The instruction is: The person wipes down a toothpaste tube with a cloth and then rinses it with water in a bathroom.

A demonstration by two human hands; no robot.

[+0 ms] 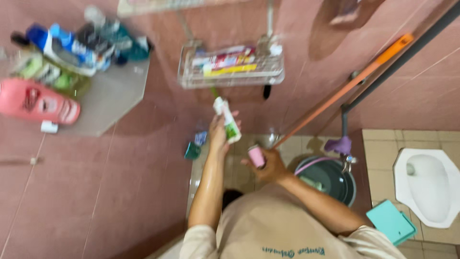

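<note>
1. Head view, nearest the camera: the person's chest in a beige shirt (282, 230) fills the bottom of the picture, and both bare forearms go out from it toward the pink tiled wall (143, 192).

2. The left hand (219, 136) is raised higher and is closer to the wall. It is closed around the lower part of a white tube with a green label (227, 120). The long axis of the tube goes up and a little to the left, and its upper end points at the wire rack (230, 76) fixed on the wall just above. The rack holds some flat red and yellow packages (225, 62).

3. The right hand (268, 165) is lower and to the right of the tube. It grasps a small pink cup-like thing (257, 156), which stands about upright. I cannot tell its kind exactly, because the picture is blurred.

4. The pink thing lies below and right of the tube's lower end, near but not touching it. The left hand is the nearer one to the rack.

5. Around: a corner shelf (120, 96) at the left holds bottles, among them a pink bottle (38, 101) lying on its side. At the right there is a dark basin (330, 180), an orange stick (345, 86), a teal square lid (390, 221) and a white squat toilet (426, 184).
</note>
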